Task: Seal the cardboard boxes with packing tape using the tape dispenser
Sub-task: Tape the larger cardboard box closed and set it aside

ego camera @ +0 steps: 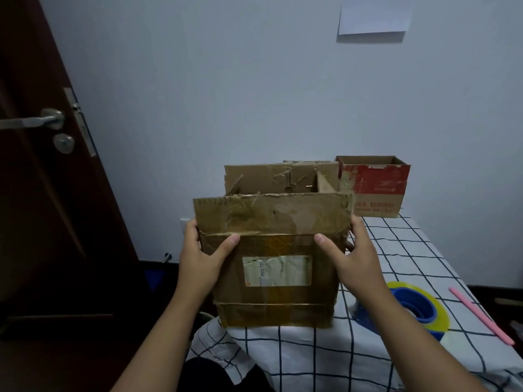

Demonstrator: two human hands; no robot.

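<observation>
Box in hand: your brown cardboard box [273,267] sits at centre frame, on the near edge of the checked bedsheet [396,261], flaps up and unsealed.
Left hand: your left hand [202,257] clasps the box's 9 o'clock side, thumb across the front face, fingers wrapped behind the edge.
Right hand: your right hand [352,257] mirrors it at 3 o'clock, thumb on the front, fingers curled round the side. The two-sided hold likely steadies the box for squaring up.
Tape dispenser: the blue dispenser with yellow-tinted tape [421,309] lies at 4 o'clock, just beside your right forearm, untouched.
Second box: a red-printed carton [376,188] stands open at 1 o'clock, behind.
Stray item: a pink stick [481,315] lies at 4 o'clock, beyond the dispenser.
Step judged: flaps need folding before taping.
</observation>
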